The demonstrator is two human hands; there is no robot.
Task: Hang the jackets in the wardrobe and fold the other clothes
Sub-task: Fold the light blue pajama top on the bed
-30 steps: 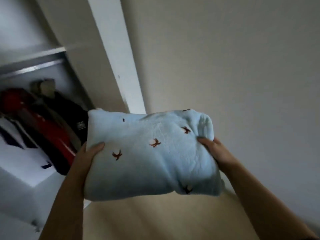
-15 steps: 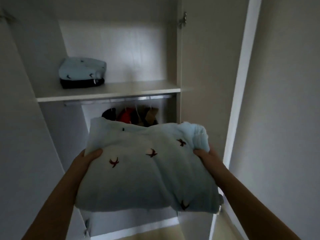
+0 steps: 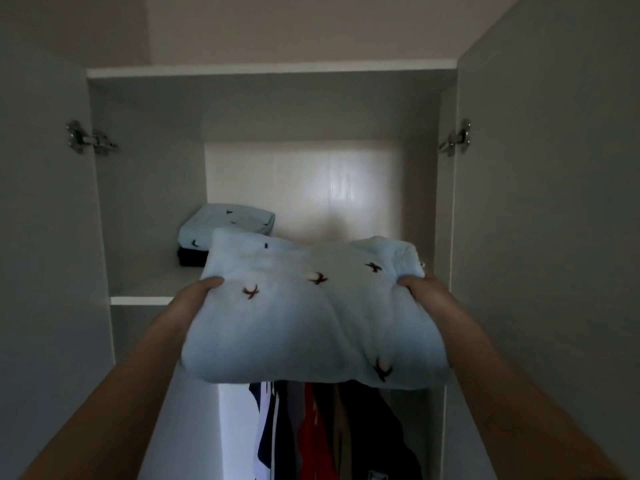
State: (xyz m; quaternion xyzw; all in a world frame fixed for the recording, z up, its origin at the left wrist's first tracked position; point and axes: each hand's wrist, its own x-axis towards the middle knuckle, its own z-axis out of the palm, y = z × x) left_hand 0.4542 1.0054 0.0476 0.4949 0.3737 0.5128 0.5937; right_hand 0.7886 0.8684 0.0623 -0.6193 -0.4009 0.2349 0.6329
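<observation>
A folded light-blue fleece garment (image 3: 311,320) with small dark-red bird marks is held up at the height of the wardrobe's upper shelf (image 3: 145,301). My left hand (image 3: 199,292) grips its left edge, thumb on top. My right hand (image 3: 420,289) grips its right edge the same way. On the shelf behind it, at the left, lies a folded light-blue piece (image 3: 225,223) on top of a folded dark piece (image 3: 190,260). Below the shelf hang jackets (image 3: 322,431) in red, dark and white; the held garment hides their tops.
Both wardrobe doors stand open, the left door (image 3: 41,237) and the right door (image 3: 547,237), with metal hinges (image 3: 90,139) near the top. The right part of the shelf, behind the held garment, shows only the pale back panel (image 3: 311,188).
My view swung from the wall to face the open wardrobe. The folded blue garment rose from in front of the hanging rail to shelf height, still in both hands.
</observation>
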